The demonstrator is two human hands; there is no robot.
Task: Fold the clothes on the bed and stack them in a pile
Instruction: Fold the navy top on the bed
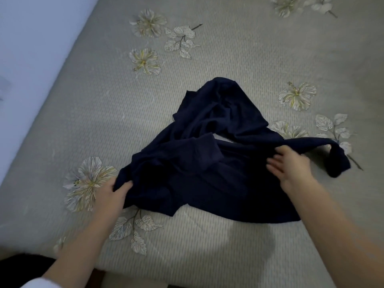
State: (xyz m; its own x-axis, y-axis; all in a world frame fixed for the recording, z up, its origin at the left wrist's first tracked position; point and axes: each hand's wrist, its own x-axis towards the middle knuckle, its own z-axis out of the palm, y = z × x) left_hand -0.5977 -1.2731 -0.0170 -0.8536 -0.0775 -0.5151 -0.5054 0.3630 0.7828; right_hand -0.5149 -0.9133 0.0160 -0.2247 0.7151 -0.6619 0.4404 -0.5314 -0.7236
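One crumpled navy knit garment (207, 163) on floral grey bed (207, 256), left hand (113, 192) gripping its edge, right hand (288, 165) resting with fingers spread: best tugged smooth before folding.

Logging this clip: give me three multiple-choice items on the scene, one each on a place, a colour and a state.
1. Where does the left hand grip the garment? A its left edge B its far end C nowhere
2. The garment's colour? A white B navy C red
3. The garment is: A neatly folded B crumpled C stacked on a pile
Answers: 1 A, fingers curl round that edge; 2 B, dark blue against the grey bedspread; 3 B, it lies bunched, unfolded.
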